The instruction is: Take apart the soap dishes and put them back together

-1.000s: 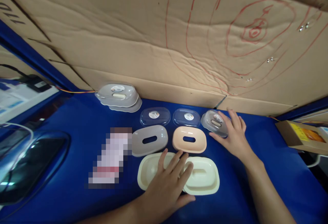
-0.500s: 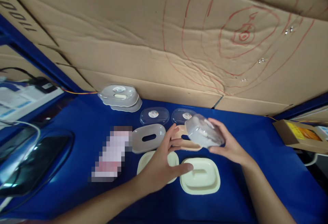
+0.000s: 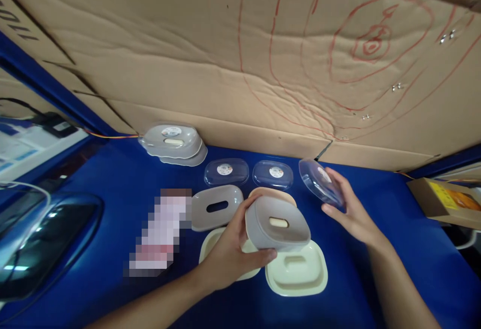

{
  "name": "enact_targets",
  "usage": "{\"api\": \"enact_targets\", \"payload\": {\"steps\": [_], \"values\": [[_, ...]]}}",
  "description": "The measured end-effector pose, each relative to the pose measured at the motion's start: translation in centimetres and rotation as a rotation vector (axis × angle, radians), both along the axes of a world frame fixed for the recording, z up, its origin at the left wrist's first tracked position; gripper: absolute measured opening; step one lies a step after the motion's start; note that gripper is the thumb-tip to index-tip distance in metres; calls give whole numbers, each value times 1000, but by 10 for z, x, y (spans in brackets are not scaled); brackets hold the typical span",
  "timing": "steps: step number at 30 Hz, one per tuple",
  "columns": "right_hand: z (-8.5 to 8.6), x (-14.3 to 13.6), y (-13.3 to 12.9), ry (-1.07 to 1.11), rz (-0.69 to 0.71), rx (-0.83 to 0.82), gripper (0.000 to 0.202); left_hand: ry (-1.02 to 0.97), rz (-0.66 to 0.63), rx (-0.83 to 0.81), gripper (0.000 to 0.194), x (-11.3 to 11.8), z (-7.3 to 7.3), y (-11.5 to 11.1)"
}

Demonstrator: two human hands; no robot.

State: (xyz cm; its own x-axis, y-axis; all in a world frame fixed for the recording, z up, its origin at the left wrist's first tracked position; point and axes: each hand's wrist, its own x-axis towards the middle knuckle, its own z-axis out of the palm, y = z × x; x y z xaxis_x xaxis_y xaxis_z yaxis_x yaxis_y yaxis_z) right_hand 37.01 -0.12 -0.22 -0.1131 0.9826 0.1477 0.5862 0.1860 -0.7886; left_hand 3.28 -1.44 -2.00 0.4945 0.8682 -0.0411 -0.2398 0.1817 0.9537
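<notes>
Left hand [image 3: 240,251] has its grip wrapped around a rounded grey plastic case with a cream insert in its top slot [image 3: 280,236], tilted and blocking part of a peach oval plastic shell [image 3: 276,195], though I can't tell if it's touching anything below. Right hand's [image 3: 349,208] grip is pinched on the edge of a clear oval plastic cover with a round white sticker [image 3: 317,183], tipped up and well apart from the case. On the blue surface [image 3: 345,279] there's also a grey slotted oval plastic shell [image 3: 218,221] just left of the peach one, with two cream rounded plastic trays [image 3: 296,274] nearer the person.
</notes>
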Motion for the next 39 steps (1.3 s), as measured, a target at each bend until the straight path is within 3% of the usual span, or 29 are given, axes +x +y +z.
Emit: {"api": "enact_targets", "payload": {"steps": [2,5,9,13,16,17,19,24,30,35,39], "values": [[-8,22,8,-173,-85,31,80,-9,-6,5,97,-1,2,1],[-24,47,17,-300,-100,-21,75,-70,-24,57,93,0,8,3],[-28,48,18,-394,-116,-125,71,-131,-63,62,89,1,12,4],[1,9,2,-361,-103,6,65,-128,-77,12,94,0,9,-1],[19,-33,-17,-137,209,17,84,-121,-61,-10,96,0,4,-5],[21,-47,-23,-115,316,-13,96,-122,-58,-14,97,0,3,-5],[19,-69,-30,-117,434,-30,99,-131,-60,2,95,0,3,-4],[7,-87,-30,47,463,-10,84,-131,-76,90,88,2,7,1],[17,-59,-24,238,321,-108,69,-50,-127,17,101,-1,10,-7],[31,-11,-19,-212,140,-6,72,67,-264,98,101,-3,20,-12],[27,5,-23,-444,101,-54,69,80,-325,130,108,-2,20,-15]]}}
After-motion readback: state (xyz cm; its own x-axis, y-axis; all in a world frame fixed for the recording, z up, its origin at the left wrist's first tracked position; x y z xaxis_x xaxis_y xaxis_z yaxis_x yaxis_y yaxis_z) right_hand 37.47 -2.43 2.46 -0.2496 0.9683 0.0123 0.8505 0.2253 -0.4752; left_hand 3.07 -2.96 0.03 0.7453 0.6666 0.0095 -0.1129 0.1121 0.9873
